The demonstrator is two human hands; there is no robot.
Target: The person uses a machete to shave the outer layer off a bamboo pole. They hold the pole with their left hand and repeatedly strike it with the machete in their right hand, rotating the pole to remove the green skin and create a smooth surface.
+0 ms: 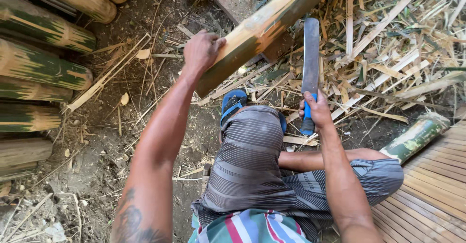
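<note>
Both busy: left hand point(201, 51) grips bamboo pole's point(262, 27) edge; right hand point(316, 111) holds machete point(310, 61).

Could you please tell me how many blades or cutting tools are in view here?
1: a blue-handled machete, gripped by the right hand, its blade pointing up beside the bamboo pole. Others may lie hidden under the scraps.

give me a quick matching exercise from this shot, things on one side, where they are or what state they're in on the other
Things:
1. left hand
2. right hand
3. stacked bamboo poles
4. bamboo slat mat

Places or states:
A. piled along the left edge
B. grips the blue handle of the big knife
C. lies at lower right
D. grips the end of the slanted bamboo pole

Pairs: 1-D, 2-B, 3-A, 4-C
</note>
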